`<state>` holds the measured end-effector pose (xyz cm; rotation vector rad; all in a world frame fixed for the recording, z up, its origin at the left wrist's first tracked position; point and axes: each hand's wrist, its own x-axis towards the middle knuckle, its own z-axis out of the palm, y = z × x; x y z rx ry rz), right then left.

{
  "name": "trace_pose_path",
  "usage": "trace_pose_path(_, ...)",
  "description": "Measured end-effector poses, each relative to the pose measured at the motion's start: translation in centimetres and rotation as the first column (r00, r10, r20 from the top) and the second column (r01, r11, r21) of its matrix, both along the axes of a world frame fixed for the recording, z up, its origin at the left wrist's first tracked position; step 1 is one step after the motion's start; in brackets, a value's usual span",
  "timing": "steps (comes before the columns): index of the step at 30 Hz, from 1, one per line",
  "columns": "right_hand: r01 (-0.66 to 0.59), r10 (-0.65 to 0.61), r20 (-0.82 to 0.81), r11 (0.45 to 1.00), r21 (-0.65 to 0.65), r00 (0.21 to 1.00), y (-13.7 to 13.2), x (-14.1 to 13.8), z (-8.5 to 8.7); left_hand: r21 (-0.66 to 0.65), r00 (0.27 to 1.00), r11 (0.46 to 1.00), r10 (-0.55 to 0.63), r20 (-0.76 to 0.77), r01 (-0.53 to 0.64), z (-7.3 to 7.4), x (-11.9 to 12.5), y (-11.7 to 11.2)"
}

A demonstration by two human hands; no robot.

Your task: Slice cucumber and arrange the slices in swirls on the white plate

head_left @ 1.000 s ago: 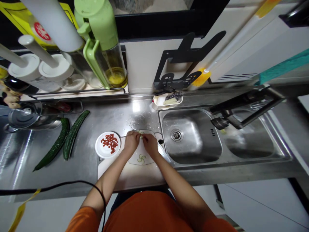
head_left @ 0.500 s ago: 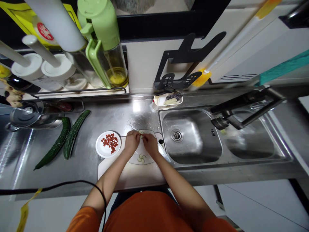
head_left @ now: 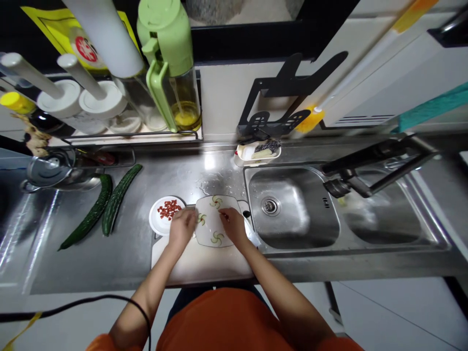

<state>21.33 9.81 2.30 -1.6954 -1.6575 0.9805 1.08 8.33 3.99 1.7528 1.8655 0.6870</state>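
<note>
A white square plate (head_left: 208, 225) lies on a white cutting board (head_left: 197, 263) at the counter's front. Pinwheel shapes of thin cucumber slices (head_left: 216, 201) sit on it at the top, left and bottom. My left hand (head_left: 182, 226) rests at the plate's left edge, fingers curled by the left pinwheel; I cannot make out what they pinch. My right hand (head_left: 233, 225) lies over the plate's right side with fingers bent. A small round white dish of red bits (head_left: 166, 214) stands just left of the plate.
Two whole cucumbers (head_left: 104, 204) lie on the steel counter to the left, beside a pot lid (head_left: 47, 170). A double sink (head_left: 292, 209) with a black tap (head_left: 365, 170) lies to the right. Oil bottle (head_left: 175, 73) and jars stand on a back rack. A soap dish (head_left: 258, 151) sits behind the sink.
Both hands have drawn back from the plate's top edge toward its middle, uncovering the top cucumber pinwheel. The left hand now sits at the left pinwheel. The view has shifted slightly.
</note>
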Motion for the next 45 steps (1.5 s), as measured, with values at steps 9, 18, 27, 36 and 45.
trace_pose_path(9, -0.054, 0.054, -0.005, 0.999, -0.010, 0.999, -2.0, -0.3, 0.3, -0.232, 0.947, 0.927, 0.248, -0.205, -0.294, 0.6, -6.6, -3.9)
trace_pose_path(18, -0.110, 0.110, -0.016, 0.994, -0.018, 0.994, -4.1, -1.5, 0.6, -0.225, 0.933, 0.932, 0.213, -0.292, -0.283, -0.7, -5.8, -3.3)
trace_pose_path(27, -0.113, 0.111, -0.031, 0.992, -0.047, 0.993, -5.5, -1.6, 0.9, -0.327, 0.942, 0.892, 0.247, -0.229, -0.313, -0.4, -6.5, -3.3)
trace_pose_path(36, -0.177, 0.177, -0.007, 0.982, -0.057, 0.984, -5.5, -2.2, 1.1, -0.395, 0.921, 0.836, 0.380, -0.086, -0.381, 0.0, -7.6, -3.8)
trace_pose_path(45, -0.257, 0.259, 0.022, 0.964, -0.062, 0.966, -5.4, -2.9, 1.0, -0.431, 0.952, 0.859, 0.308, 0.004, -0.276, -1.3, -7.9, -3.8)
